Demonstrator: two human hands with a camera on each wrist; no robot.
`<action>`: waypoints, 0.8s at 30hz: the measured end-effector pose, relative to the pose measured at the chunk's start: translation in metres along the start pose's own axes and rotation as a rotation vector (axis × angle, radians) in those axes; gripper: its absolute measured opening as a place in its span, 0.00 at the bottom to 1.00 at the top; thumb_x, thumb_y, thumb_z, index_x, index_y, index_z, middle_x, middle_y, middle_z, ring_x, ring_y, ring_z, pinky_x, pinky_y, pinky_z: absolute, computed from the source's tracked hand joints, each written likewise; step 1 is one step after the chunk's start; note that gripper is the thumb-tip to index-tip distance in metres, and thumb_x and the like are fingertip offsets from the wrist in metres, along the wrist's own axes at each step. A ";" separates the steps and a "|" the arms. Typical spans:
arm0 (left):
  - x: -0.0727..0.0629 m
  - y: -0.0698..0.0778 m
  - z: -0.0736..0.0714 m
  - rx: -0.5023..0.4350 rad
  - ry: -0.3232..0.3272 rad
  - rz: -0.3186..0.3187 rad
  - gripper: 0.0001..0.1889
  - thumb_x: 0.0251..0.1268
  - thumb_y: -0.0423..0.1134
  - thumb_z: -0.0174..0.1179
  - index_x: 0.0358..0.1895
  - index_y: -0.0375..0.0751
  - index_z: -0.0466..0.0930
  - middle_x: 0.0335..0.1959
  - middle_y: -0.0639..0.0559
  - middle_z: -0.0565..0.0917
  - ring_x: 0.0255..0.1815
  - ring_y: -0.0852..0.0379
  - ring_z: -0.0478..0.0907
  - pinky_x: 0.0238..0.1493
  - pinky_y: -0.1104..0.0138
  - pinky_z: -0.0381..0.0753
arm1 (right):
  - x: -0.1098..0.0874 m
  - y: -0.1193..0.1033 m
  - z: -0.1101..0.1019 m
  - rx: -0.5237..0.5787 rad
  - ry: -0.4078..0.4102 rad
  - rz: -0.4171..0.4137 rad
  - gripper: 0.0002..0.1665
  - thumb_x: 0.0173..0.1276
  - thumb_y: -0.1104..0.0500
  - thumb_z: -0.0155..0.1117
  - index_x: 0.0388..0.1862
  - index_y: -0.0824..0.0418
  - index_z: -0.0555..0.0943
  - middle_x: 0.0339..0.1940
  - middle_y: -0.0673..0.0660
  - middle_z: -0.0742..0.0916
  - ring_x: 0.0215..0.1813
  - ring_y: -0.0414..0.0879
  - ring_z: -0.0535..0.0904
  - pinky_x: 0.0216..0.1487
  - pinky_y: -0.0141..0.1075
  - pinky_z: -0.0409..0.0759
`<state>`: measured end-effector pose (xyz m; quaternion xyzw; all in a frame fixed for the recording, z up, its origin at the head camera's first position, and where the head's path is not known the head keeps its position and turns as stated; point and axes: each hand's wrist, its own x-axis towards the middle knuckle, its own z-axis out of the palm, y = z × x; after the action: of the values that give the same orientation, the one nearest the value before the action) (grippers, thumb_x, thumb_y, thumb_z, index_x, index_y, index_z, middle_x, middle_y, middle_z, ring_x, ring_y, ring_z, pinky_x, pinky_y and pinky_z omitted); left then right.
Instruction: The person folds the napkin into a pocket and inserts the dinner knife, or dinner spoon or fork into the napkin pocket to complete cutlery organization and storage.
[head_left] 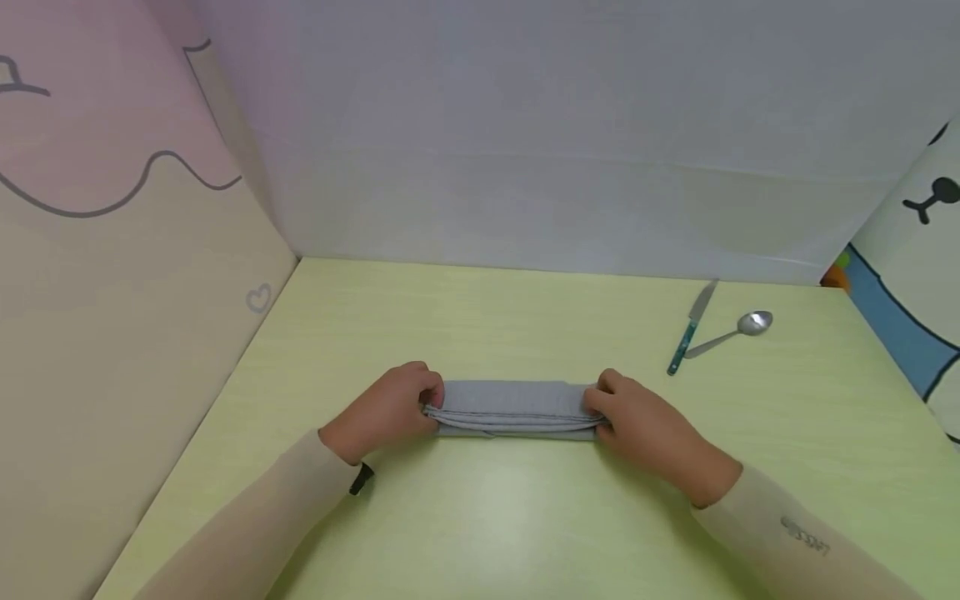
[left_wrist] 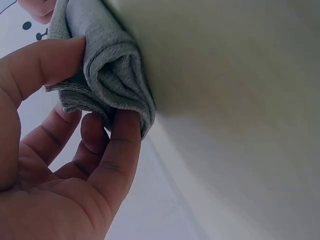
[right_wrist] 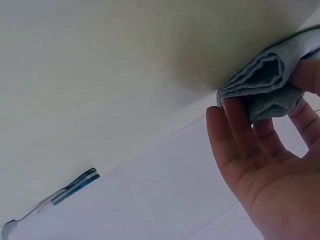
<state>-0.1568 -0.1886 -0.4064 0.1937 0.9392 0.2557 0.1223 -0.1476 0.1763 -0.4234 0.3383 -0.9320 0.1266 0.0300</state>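
Observation:
A grey cloth (head_left: 517, 400), folded into a narrow layered strip, lies crosswise on the table in the head view. At its left end, my left hand (head_left: 393, 410) pinches the layers between thumb and fingers. My right hand (head_left: 648, 429) grips the opposite end the same way. The left wrist view shows the rolled end of the cloth (left_wrist: 107, 65), with the thumb on one side and fingertips tucked against the other. In the right wrist view, the stacked folds of the cloth (right_wrist: 265, 75) sit between the thumb and fingers.
A knife (head_left: 691, 330) with a green patterned handle lies at the back right of the pale yellow table (head_left: 480, 517). Beside it a metal spoon (head_left: 752, 322) rests with its handle tip near the knife. White and printed panels (head_left: 525, 208) border the back and sides.

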 end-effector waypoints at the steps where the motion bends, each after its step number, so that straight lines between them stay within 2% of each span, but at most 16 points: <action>1: -0.002 0.000 0.000 0.010 0.000 0.007 0.13 0.51 0.27 0.70 0.29 0.48 0.76 0.33 0.55 0.73 0.36 0.55 0.71 0.39 0.63 0.74 | 0.000 0.000 0.001 -0.029 0.009 -0.021 0.13 0.60 0.68 0.75 0.39 0.56 0.81 0.37 0.52 0.77 0.35 0.45 0.75 0.36 0.38 0.78; 4: -0.006 0.001 0.001 0.005 0.003 0.022 0.10 0.56 0.34 0.73 0.29 0.49 0.78 0.35 0.56 0.74 0.35 0.56 0.71 0.39 0.63 0.75 | 0.000 0.001 0.004 -0.123 0.029 -0.070 0.11 0.61 0.66 0.76 0.38 0.56 0.83 0.38 0.53 0.79 0.38 0.49 0.77 0.39 0.43 0.79; 7: -0.008 0.000 0.002 -0.017 0.016 0.012 0.07 0.61 0.39 0.73 0.30 0.51 0.82 0.37 0.57 0.75 0.35 0.58 0.72 0.39 0.63 0.76 | -0.002 0.002 0.004 -0.193 0.040 -0.084 0.10 0.61 0.63 0.77 0.38 0.55 0.85 0.39 0.53 0.82 0.43 0.52 0.78 0.44 0.47 0.78; 11: -0.012 0.000 0.004 0.006 0.041 0.008 0.04 0.64 0.38 0.72 0.34 0.49 0.86 0.48 0.54 0.76 0.39 0.59 0.76 0.45 0.63 0.78 | -0.005 0.000 0.000 -0.211 0.045 -0.065 0.10 0.60 0.63 0.78 0.38 0.54 0.87 0.41 0.52 0.84 0.48 0.54 0.78 0.48 0.50 0.76; 16: -0.014 0.003 0.007 0.097 0.052 0.015 0.04 0.63 0.36 0.72 0.37 0.45 0.86 0.60 0.48 0.76 0.45 0.56 0.81 0.49 0.62 0.80 | -0.008 -0.007 -0.003 -0.202 0.007 -0.028 0.10 0.60 0.64 0.78 0.40 0.57 0.87 0.41 0.54 0.84 0.46 0.54 0.79 0.47 0.49 0.77; 21: -0.010 0.006 0.007 0.156 0.027 0.000 0.05 0.60 0.35 0.71 0.34 0.46 0.83 0.55 0.51 0.78 0.44 0.57 0.79 0.45 0.64 0.80 | -0.008 -0.012 0.000 -0.167 -0.023 0.017 0.12 0.60 0.65 0.78 0.42 0.59 0.85 0.40 0.54 0.83 0.42 0.51 0.79 0.45 0.46 0.80; 24: -0.008 0.008 0.005 0.169 0.014 -0.001 0.06 0.59 0.34 0.71 0.34 0.47 0.82 0.51 0.53 0.78 0.42 0.58 0.78 0.43 0.65 0.79 | -0.005 -0.013 0.001 -0.139 -0.042 0.015 0.13 0.59 0.67 0.78 0.41 0.60 0.84 0.38 0.53 0.83 0.40 0.49 0.79 0.43 0.44 0.80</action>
<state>-0.1450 -0.1832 -0.4055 0.2010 0.9584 0.1769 0.0992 -0.1357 0.1694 -0.4219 0.3311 -0.9414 0.0548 0.0330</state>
